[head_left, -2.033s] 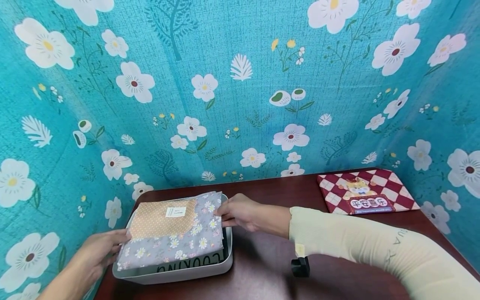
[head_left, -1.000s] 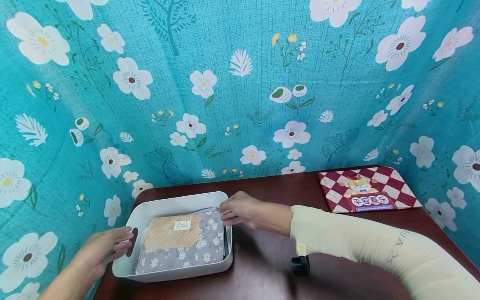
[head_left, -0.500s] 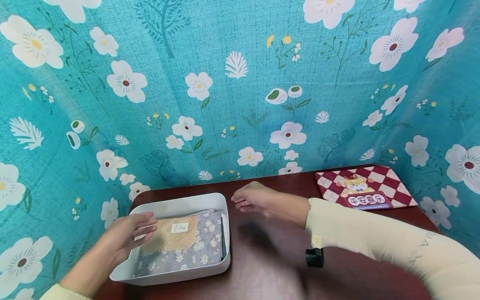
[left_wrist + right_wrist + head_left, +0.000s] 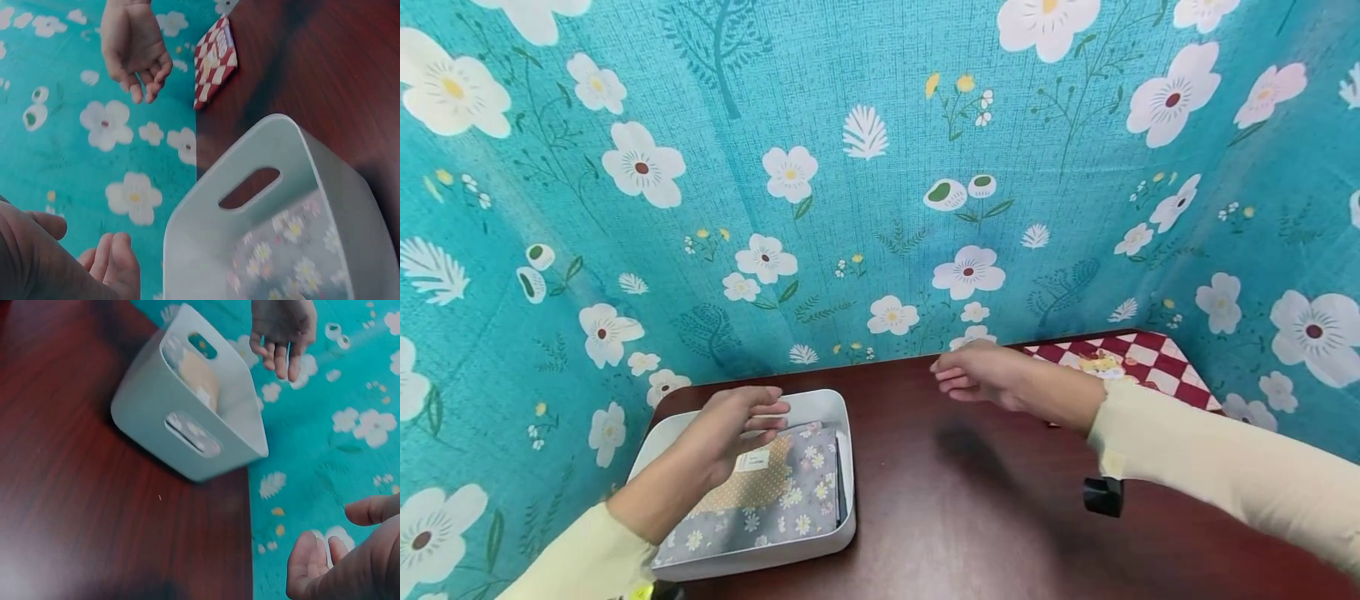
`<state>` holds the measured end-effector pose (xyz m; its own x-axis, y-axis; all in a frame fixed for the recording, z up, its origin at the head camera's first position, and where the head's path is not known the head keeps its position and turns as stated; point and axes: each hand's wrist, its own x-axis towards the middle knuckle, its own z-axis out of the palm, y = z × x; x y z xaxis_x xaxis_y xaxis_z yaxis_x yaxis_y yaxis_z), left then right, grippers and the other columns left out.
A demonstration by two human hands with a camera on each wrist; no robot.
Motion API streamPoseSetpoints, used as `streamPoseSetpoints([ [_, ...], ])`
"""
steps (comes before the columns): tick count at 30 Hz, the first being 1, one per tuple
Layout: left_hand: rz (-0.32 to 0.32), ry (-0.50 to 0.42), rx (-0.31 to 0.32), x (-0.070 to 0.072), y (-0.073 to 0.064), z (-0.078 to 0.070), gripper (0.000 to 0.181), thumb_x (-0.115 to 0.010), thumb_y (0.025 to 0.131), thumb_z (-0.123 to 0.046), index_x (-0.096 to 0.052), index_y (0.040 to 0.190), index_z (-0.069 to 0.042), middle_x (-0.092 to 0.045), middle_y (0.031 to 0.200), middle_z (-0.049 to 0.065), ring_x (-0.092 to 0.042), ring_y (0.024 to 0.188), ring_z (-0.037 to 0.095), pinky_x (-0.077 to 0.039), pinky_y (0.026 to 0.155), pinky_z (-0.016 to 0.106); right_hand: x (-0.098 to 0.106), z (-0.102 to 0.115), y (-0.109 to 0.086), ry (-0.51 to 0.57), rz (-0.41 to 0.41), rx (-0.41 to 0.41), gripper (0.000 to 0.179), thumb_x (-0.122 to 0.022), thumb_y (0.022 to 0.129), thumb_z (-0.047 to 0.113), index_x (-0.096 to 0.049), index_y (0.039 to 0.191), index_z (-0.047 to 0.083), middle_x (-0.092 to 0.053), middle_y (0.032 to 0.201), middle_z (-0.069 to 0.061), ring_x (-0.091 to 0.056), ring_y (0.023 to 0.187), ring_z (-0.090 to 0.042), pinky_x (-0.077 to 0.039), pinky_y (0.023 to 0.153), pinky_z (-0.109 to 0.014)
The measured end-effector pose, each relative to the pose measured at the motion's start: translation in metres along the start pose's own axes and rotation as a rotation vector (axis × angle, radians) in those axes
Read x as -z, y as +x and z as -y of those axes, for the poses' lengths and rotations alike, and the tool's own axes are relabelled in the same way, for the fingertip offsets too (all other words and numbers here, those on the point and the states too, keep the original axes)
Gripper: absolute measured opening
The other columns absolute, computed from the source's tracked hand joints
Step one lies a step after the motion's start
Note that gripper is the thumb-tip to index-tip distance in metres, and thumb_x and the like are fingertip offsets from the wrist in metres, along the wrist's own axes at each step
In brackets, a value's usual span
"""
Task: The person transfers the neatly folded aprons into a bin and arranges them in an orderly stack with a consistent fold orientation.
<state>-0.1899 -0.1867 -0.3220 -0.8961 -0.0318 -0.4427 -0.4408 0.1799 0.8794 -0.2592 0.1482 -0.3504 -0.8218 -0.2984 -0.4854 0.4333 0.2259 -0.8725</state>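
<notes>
My left hand [image 4: 733, 433] hovers over the white plastic bin [image 4: 842, 500], its fingers relaxed and holding nothing. Inside the bin lies a folded grey daisy-print cloth [image 4: 808, 487] with a tan dotted patch and a small white label; the hand and forearm hide part of it. Dark edges of something else show at the cloth's right side. My right hand [image 4: 988, 375] is in the air right of the bin, fingers loosely bent, with nothing in it. Both palms face inward in the wrist views, where the left hand [image 4: 75, 262] and right hand [image 4: 350, 556] appear apart from the bin.
A flat red-and-cream checked folded cloth [image 4: 1157, 362] with a cartoon animal lies at the table's back right, partly behind my right forearm. The dark reddish-brown table [image 4: 940, 517] meets a turquoise flowered curtain [image 4: 850, 250] at the back and sides.
The folded daisy-print cloth was lowered into the bin and let go. Since then my right hand has moved away to the right, and my left hand has moved right, over the bin.
</notes>
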Motion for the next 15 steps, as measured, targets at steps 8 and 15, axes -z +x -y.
streamPoseSetpoints([
  [8, 0.002, -0.067, -0.022, -0.041, 0.014, -0.015, 0.036, -0.050, 0.101, -0.017, -0.054, 0.132, 0.003, -0.072, 0.110, 0.012, -0.068, 0.081, 0.013, -0.056, 0.069, 0.022, 0.048, 0.001, -0.020, -0.011, -0.046, 0.023, 0.033, -0.052, 0.103, 0.019, -0.053, 0.128, -0.003, -0.067, 0.098, 0.001, -0.067, 0.090, -0.010, -0.057, 0.084, -0.022],
  [15, 0.018, -0.082, -0.020, -0.075, 0.024, -0.029, 0.036, -0.048, 0.101, -0.018, -0.056, 0.131, 0.002, -0.071, 0.111, 0.012, -0.069, 0.079, 0.014, -0.058, 0.071, 0.024, 0.096, -0.008, -0.033, -0.032, -0.099, 0.016, 0.041, -0.047, 0.107, 0.024, -0.047, 0.135, -0.005, -0.067, 0.098, 0.004, -0.067, 0.092, -0.009, -0.058, 0.086, -0.022],
])
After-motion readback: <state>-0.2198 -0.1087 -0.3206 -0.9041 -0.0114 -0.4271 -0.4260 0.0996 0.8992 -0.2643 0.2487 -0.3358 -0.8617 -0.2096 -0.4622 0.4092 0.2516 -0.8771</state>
